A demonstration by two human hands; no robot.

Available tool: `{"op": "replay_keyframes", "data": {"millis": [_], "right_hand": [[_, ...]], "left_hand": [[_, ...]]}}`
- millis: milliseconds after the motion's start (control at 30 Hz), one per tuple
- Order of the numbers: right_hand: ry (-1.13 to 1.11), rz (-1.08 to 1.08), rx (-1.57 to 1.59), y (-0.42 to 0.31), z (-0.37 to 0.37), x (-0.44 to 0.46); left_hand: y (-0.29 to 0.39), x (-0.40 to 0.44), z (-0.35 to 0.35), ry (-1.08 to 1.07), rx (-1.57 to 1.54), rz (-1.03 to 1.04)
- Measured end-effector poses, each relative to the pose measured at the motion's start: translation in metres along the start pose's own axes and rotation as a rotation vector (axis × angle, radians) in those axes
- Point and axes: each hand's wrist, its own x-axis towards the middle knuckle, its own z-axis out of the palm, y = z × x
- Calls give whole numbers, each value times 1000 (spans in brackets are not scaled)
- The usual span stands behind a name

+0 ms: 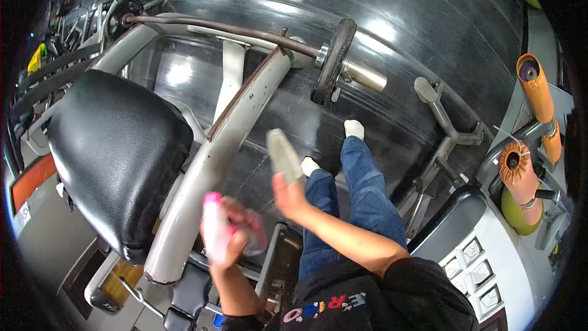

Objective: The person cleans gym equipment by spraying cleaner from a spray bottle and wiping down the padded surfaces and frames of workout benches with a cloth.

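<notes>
My left hand (234, 239) is closed around a pale bottle (215, 228) with bright pink parts at its top, which looks like a spray bottle; motion blurs it. In my right hand (289, 198) is a folded greyish-white cloth (283, 154), its far end sticking out past the fingertips. Both hands are raised in front of my body. Close by, to the left, runs the thick grey metal beam (211, 165) of a gym machine. A black padded seat (122, 153) lies beyond that beam.
A rusty bar (226, 27) crosses the machine's far end, with a black weight plate (335, 61) at its right. Other gym equipment stands right, including orange-covered rollers (535, 89) and a black pad (450, 219). The dark floor (422, 18) is shiny.
</notes>
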Motion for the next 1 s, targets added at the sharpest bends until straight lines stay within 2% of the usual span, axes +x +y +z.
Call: {"op": "replay_keyframes", "data": {"millis": [33, 67, 100, 133, 200, 233, 267, 300, 333, 367, 400, 433, 533, 567, 667, 733, 767, 833, 867, 900, 1000], "right_hand": [[-69, -40, 120, -6, 19, 7], [-180, -171, -38, -15, 31, 27], [-143, -199, -225, -4, 55, 38], [-2, -262, -280, 7, 71, 54], [169, -99, -353, 34, 71, 101], [332, 35, 37, 54, 69, 129], [372, 256, 136, 51, 60, 151], [399, 254, 49, 62, 50, 166], [397, 413, 191, 72, 42, 174], [442, 431, 229, 92, 38, 183], [448, 514, 307, 108, 30, 192], [450, 598, 388, 122, 22, 200], [540, 553, 442, 150, 18, 213], [511, 612, 429, 149, 14, 212], [390, 716, 295, 133, 2, 194], [218, 507, 268, 124, 4, 166], [217, 576, 332, 120, 6, 165], [350, 679, 203, 144, 2, 195], [362, 608, 244, 151, -6, 213], [407, 709, 292, 152, -11, 228], [297, 682, 355, 145, -6, 200]], "left_hand": [[16, -7, -10, 23, -25, -11], [21, -14, -22, 24, -53, 22], [32, -20, -23, 116, -152, -57], [41, -23, -21, 173, -225, -72], [50, -25, -11, 242, -300, -96], [51, -24, -4, 338, -301, -101], [50, -24, -2, 432, -303, -108], [39, -23, -13, 440, -311, -116], [22, -20, -29, 209, -283, -29], [9, -22, -40, -19, -253, 58], [11, -17, -42, -47, -356, 31], [11, -19, -40, -29, -364, 24], [16, -20, -33, 66, -392, 18], [17, -17, -34, 73, -391, 19], [13, -12, -37, -22, -351, 92], [11, -9, -39, -49, -353, 115], [11, -9, -38, -71, -349, 132], [13, -10, -35, -28, -362, 126], [14, -11, -32, 4, -373, 122], [13, -12, -32, 14, -378, 118], [8, -9, -42, -130, -335, 145]]}}
